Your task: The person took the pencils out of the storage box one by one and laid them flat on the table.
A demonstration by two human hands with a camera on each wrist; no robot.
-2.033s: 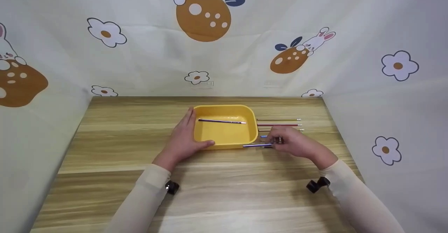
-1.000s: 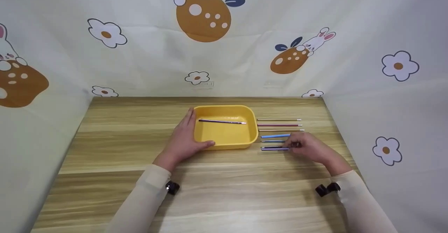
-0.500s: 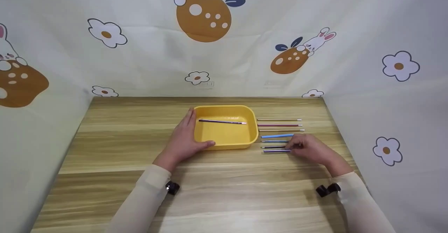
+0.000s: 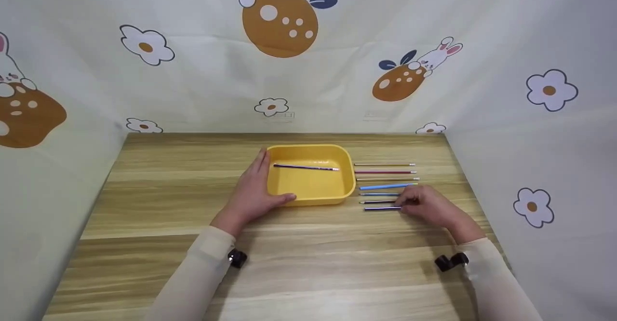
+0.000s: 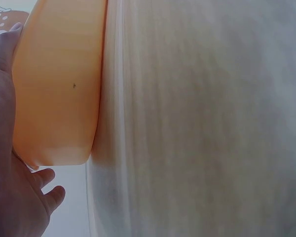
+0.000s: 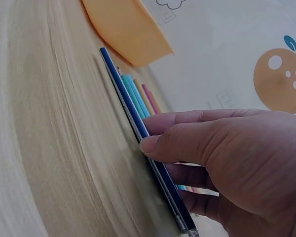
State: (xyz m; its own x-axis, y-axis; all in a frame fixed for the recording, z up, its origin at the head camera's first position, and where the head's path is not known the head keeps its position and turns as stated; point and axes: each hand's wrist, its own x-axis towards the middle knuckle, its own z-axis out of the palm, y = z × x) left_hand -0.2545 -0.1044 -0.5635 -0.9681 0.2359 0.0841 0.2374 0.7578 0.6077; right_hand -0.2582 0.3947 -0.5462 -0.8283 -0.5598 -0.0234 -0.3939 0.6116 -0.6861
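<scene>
My left hand point(image 4: 250, 186) grips the left front corner of a yellow plastic box point(image 4: 308, 200), its thumb along the front rim and its fingers along the left wall. Inside the box lies a dark pencil point(image 4: 306, 167) with a white eraser. My right hand point(image 4: 429, 205) pinches a dark blue pencil point(image 4: 382, 208) between thumb and fingers, at the near end of a row of pencils. In the right wrist view the thumb presses on this pencil point(image 6: 126, 96). A black pencil point(image 4: 377, 202) lies just beyond it, its right end hidden by the hand.
Right of the box, roughly parallel, lie a light blue pencil point(image 4: 385, 186), a teal pencil point(image 4: 378, 194), a red pencil point(image 4: 385, 172) and two yellowish ones. The wooden table point(image 4: 308, 268) meets a printed curtain point(image 4: 202, 80) behind and at both sides.
My right hand has moved right from the box's front corner with the dark blue pencil, lowering it beside the others. It has since slid slightly nearer and apart from the black one. Left hand unmoved.
</scene>
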